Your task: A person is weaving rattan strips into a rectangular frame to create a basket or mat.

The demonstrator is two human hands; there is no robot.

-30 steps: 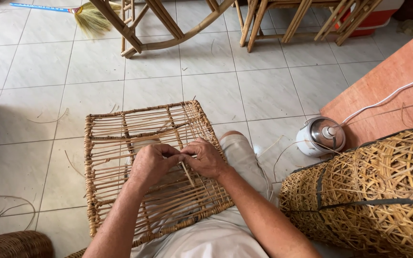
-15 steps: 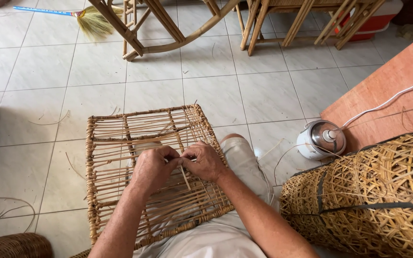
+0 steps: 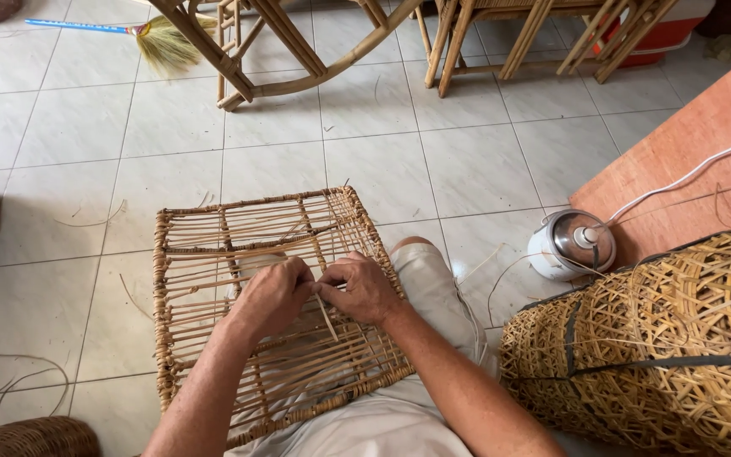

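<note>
A flat rattan panel [image 3: 213,279] is laid across the person's lap and knee, near the middle of the view, its far edge reaching out over the tiled floor [image 3: 433,161]. The panel is roughly rectangular and tan to honey-brown. Its border is made of thicker canes bound with wrapped strips, most plainly along the left and far edges. Within the frame, thin canes are run side by side, crossed by a few stouter ribs, and open gaps are left through which the pale tiles are seen. The near right corner is more tightly filled and looks darker.

Both hands are placed on the middle of the panel, touching each other. The left hand [image 3: 271,294] is curled, knuckles up, its grip clenched over the weave. The right hand [image 3: 364,288] is closed in a pinching grip on a thin cane strip [image 3: 327,315], which is seen slanting toward the near side from between the two hands.

To the right, a large woven basket [image 3: 662,347] of loose golden strips with a dark band is lying close beside the leg. Just beyond it, a small round metal-topped appliance [image 3: 570,245] with a white cord is standing on the floor. At the far side, bamboo chair frames [image 3: 298,51] and a broom [image 3: 154,38] are seen.
</note>
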